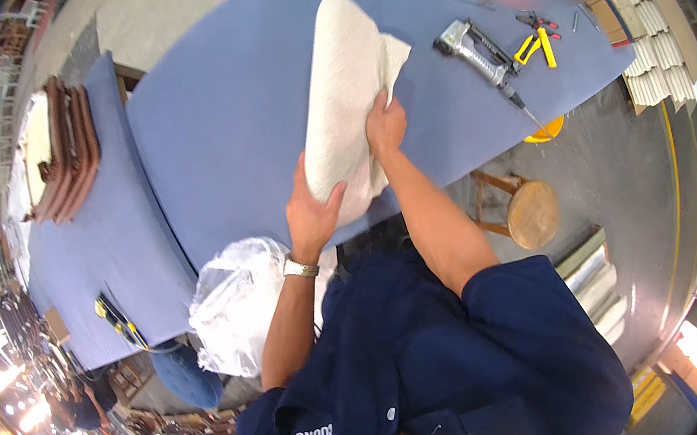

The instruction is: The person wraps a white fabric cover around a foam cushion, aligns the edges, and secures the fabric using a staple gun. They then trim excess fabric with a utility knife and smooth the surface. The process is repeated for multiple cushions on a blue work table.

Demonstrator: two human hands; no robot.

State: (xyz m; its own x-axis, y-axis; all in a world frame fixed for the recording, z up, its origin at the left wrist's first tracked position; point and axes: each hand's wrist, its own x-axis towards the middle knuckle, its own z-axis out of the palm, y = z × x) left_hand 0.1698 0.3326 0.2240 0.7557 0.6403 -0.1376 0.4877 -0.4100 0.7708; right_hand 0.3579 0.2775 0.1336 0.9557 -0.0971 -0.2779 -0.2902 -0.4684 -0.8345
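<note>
Above the blue-covered table, I hold a long cream piece of fabric or padding, rounded at its far end and folded along the right side. My left hand grips its near left edge, thumb on top and fingers partly hidden beneath. On the right, my right hand is closed around the folded edge. A metal air staple gun with its hose lies to the right, apart from both hands. Beyond it are yellow-handled pliers and a red-and-black hand tool.
A clear plastic bag of white material bulges beside my left forearm. Brown padded pieces are stacked on the left table, near a yellow-and-black tool. Right of the table stand a wooden stool and stacked pale panels.
</note>
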